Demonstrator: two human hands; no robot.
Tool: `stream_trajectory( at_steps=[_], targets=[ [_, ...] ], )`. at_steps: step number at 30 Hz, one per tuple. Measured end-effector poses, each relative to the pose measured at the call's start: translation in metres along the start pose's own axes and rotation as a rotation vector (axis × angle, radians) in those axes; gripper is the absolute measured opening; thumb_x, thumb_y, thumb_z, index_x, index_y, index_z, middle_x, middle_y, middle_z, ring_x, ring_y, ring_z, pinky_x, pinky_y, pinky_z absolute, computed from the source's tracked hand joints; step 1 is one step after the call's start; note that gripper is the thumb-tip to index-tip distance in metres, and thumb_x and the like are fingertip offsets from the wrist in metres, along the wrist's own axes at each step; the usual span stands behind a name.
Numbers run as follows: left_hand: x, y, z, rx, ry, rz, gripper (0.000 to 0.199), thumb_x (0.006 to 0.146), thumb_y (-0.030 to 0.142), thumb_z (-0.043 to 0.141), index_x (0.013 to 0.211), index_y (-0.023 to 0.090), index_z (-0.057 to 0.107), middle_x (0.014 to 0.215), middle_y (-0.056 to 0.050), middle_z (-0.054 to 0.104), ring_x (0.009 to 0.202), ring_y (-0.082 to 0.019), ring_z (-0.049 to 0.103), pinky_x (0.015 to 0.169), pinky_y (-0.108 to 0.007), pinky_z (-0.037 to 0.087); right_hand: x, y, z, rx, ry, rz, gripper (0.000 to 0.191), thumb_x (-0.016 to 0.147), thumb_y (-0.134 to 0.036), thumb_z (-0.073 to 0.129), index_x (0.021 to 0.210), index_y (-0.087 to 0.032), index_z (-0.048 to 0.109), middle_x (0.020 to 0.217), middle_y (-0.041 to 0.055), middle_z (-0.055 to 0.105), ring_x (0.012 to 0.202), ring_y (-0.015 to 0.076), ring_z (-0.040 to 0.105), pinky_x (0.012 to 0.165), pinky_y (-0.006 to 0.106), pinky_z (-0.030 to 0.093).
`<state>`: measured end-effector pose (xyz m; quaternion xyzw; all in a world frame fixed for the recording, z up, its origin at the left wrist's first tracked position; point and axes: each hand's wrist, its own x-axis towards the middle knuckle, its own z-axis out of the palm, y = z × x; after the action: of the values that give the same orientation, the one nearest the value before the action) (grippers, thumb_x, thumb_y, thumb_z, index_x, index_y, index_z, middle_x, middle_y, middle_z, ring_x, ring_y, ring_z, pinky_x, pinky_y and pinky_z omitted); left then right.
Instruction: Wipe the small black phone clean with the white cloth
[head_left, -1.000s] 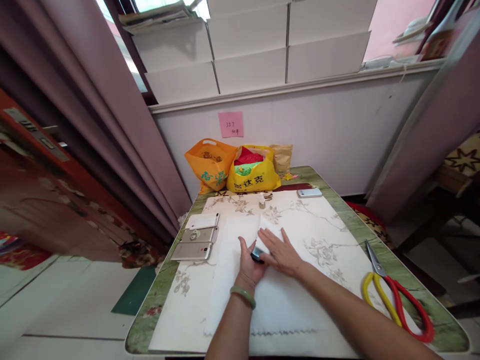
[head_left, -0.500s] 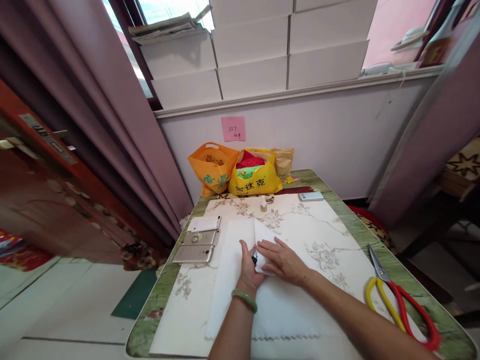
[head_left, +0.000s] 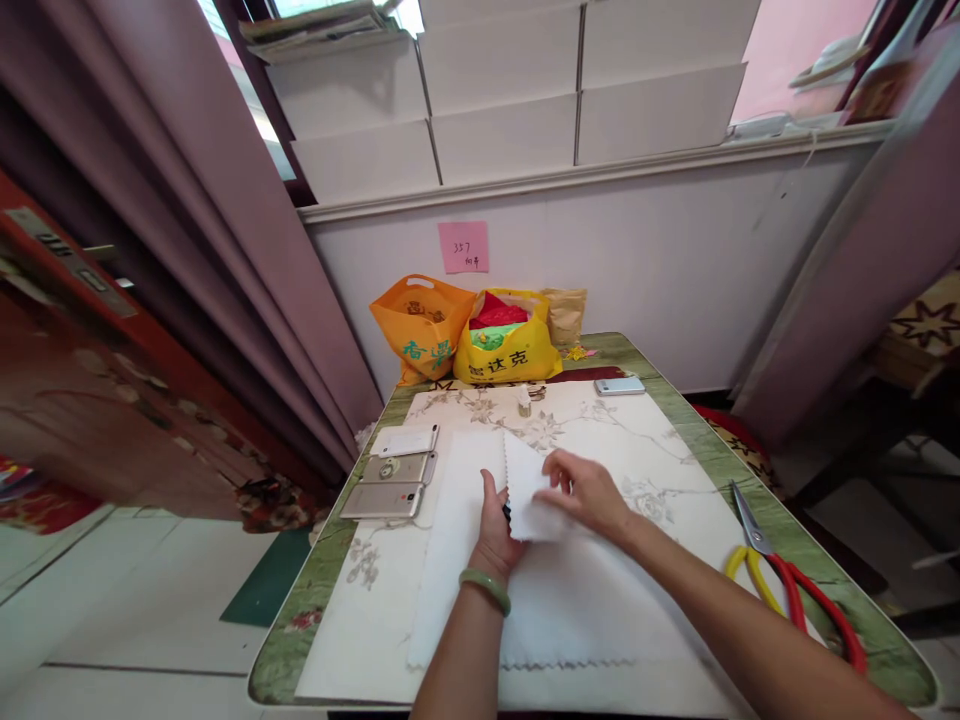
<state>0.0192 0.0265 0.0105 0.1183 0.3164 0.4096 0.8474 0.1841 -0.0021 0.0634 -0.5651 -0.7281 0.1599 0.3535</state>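
Observation:
A large white cloth [head_left: 570,610] with zigzag edges lies on the flowered table cover. My left hand [head_left: 497,535], below a green bangle, is palm up with the thumb raised, and a folded corner of the cloth [head_left: 525,500] lies over its fingers. A small dark object [head_left: 507,511] shows between that palm and the cloth edge; its kind is unclear. My right hand [head_left: 589,492] is over the right side of the folded corner, fingers bent, with the fingertips at the cloth, which is blurred there.
Several phones [head_left: 382,500] lie at the left, another phone [head_left: 619,386] at the back right. Red and yellow scissors [head_left: 757,540] rest near the right edge. An orange bag [head_left: 424,325], a yellow bag [head_left: 510,350] and a small bottle [head_left: 525,402] stand at the back.
My right hand has lifted from lying flat on the folded corner and moved right, its fingers now bent. The cloth covers more of my left hand's fingers. The view has shifted slightly.

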Motion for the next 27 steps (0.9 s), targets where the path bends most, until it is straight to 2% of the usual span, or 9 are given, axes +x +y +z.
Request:
stream_trajectory(
  at_steps=[3,6,8,11,15,19,22,24,27],
  targets=[
    [-0.001,0.0,0.002,-0.025,0.016,0.011,0.064,0.081,0.068,0.049,0.103,0.011,0.067,0.081,-0.012,0.073,0.089,-0.031,0.069,0.083,-0.041,0.053,-0.014,-0.01,0.02,-0.201,-0.204,-0.144,0.042,0.071,-0.052,0.072,0.1,-0.025,0.059,0.088,0.0005,0.067,0.074,0.0175,0.063,0.064,0.026,0.044],
    [0.0,-0.001,0.006,-0.083,-0.031,0.068,0.063,0.082,0.066,0.051,0.107,0.01,0.066,0.085,-0.013,0.072,0.088,-0.028,0.068,0.084,-0.04,0.053,-0.014,-0.007,0.022,-0.248,-0.235,-0.139,0.019,0.081,-0.039,0.065,0.094,-0.026,0.062,0.088,-0.0001,0.068,0.078,0.0162,0.062,0.066,0.024,0.042],
    [-0.001,-0.001,0.008,-0.098,-0.076,0.063,0.065,0.083,0.065,0.05,0.114,0.01,0.063,0.095,-0.015,0.072,0.092,-0.028,0.067,0.086,-0.041,0.052,-0.005,0.0,0.011,-0.168,-0.19,-0.075,0.013,0.083,-0.036,0.062,0.078,-0.024,0.062,0.078,-0.0019,0.066,0.07,0.0137,0.06,0.062,0.023,0.04],
    [-0.001,0.0,0.008,-0.095,-0.148,0.03,0.074,0.084,0.067,0.046,0.125,0.007,0.056,0.112,-0.022,0.067,0.106,-0.033,0.063,0.093,-0.047,0.049,0.012,0.008,-0.014,0.005,-0.041,0.097,0.032,0.083,-0.041,0.06,0.059,-0.021,0.052,0.056,-0.0045,0.054,0.053,0.0109,0.049,0.052,0.022,0.033],
    [-0.001,0.0,0.005,-0.103,-0.152,0.008,0.082,0.083,0.07,0.044,0.13,0.004,0.051,0.118,-0.027,0.063,0.114,-0.037,0.058,0.097,-0.053,0.045,0.023,0.009,-0.028,0.239,0.153,0.221,0.038,0.086,-0.051,0.053,0.066,-0.019,0.056,0.053,-0.005,0.05,0.05,0.0101,0.045,0.049,0.022,0.033],
    [-0.002,0.0,0.005,-0.149,-0.191,0.003,0.075,0.084,0.068,0.046,0.129,0.008,0.054,0.111,-0.02,0.068,0.114,-0.034,0.059,0.1,-0.047,0.044,0.025,0.009,-0.009,0.418,-0.202,0.108,0.04,0.089,-0.053,0.048,0.1,-0.02,0.068,0.083,0.0018,0.07,0.072,0.0153,0.063,0.064,0.026,0.048],
    [-0.004,0.0,0.007,-0.189,-0.254,-0.024,0.072,0.086,0.066,0.043,0.134,0.013,0.052,0.122,-0.015,0.065,0.123,-0.033,0.053,0.106,-0.046,0.039,0.03,0.007,0.018,0.233,0.004,0.205,0.044,0.095,-0.047,0.035,0.105,-0.02,0.069,0.099,0.0066,0.071,0.092,0.0211,0.065,0.083,0.034,0.05],
    [-0.003,0.0,0.008,-0.196,-0.272,-0.028,0.07,0.088,0.065,0.041,0.136,0.016,0.05,0.128,-0.013,0.062,0.128,-0.031,0.049,0.109,-0.046,0.036,0.033,-0.002,0.038,0.039,0.132,0.163,0.043,0.096,-0.043,0.034,0.115,-0.02,0.065,0.122,0.0087,0.065,0.116,0.0234,0.057,0.101,0.04,0.041],
    [0.0,-0.001,0.006,-0.21,-0.312,0.019,0.066,0.09,0.064,0.037,0.139,0.022,0.047,0.138,-0.01,0.054,0.133,-0.028,0.043,0.112,-0.044,0.031,0.034,-0.025,0.065,-0.153,0.012,0.03,0.054,0.097,-0.048,0.032,0.139,-0.017,0.048,0.151,0.0097,0.037,0.143,0.0265,0.024,0.116,0.05,0.014]
  ],
)
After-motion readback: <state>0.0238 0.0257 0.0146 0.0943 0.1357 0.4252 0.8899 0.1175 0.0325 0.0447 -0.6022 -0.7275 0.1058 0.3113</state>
